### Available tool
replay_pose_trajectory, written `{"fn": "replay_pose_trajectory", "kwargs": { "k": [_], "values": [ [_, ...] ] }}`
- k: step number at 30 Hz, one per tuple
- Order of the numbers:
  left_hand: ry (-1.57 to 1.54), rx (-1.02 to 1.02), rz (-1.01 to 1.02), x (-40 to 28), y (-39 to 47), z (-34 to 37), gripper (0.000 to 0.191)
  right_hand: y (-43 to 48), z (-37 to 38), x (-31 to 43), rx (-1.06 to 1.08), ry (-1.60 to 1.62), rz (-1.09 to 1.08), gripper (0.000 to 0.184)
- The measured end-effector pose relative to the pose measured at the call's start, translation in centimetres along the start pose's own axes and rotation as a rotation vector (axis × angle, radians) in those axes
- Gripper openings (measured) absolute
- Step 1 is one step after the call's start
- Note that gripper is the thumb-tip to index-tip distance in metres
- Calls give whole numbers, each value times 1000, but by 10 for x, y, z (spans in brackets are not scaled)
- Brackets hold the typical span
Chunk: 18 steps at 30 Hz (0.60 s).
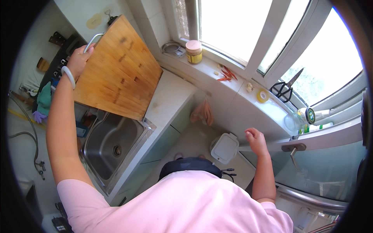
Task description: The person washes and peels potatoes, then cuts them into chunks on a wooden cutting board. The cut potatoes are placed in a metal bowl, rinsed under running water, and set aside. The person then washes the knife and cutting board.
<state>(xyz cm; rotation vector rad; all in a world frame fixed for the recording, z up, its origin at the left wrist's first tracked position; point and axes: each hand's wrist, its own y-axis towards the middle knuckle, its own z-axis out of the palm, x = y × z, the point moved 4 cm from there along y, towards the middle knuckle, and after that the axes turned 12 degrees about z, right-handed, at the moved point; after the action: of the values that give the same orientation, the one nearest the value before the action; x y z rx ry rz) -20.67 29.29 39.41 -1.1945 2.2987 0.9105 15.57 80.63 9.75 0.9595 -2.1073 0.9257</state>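
Note:
My left hand (80, 61), with a white bangle at its wrist, grips the metal handle (92, 41) of a large wooden cutting board (119, 72). The board is tilted up on the counter, its lower corner at the edge of a stainless steel sink (116, 145). My right hand (257, 141) hangs apart from it with bent fingers, near the windowsill's front wall; nothing shows in it.
A windowsill holds a lidded jar (193, 52), dried red chilies (228, 74), a tape roll (262, 95), black-handled scissors (284, 88) and a glass jar (297, 118). A white bin (224, 148) stands on the floor. A glass door (317, 171) is at right.

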Motion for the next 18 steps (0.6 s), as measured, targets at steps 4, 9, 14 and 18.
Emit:
{"fn": "replay_pose_trajectory", "kwargs": {
  "k": [4,9,14,18],
  "values": [
    [-342,-46,-132,-1,-20,-2,34,-3,2,7,-10,-3,-14,19],
    [-642,-451,-409,38,-108,-13,28,5,25,44,44,-40,-46,21],
    [-870,-602,-564,64,-206,10,30,10,55,84,167,-115,-121,21],
    [-780,-675,-442,42,-234,34,33,13,76,108,275,-199,-154,21]
  ]
}}
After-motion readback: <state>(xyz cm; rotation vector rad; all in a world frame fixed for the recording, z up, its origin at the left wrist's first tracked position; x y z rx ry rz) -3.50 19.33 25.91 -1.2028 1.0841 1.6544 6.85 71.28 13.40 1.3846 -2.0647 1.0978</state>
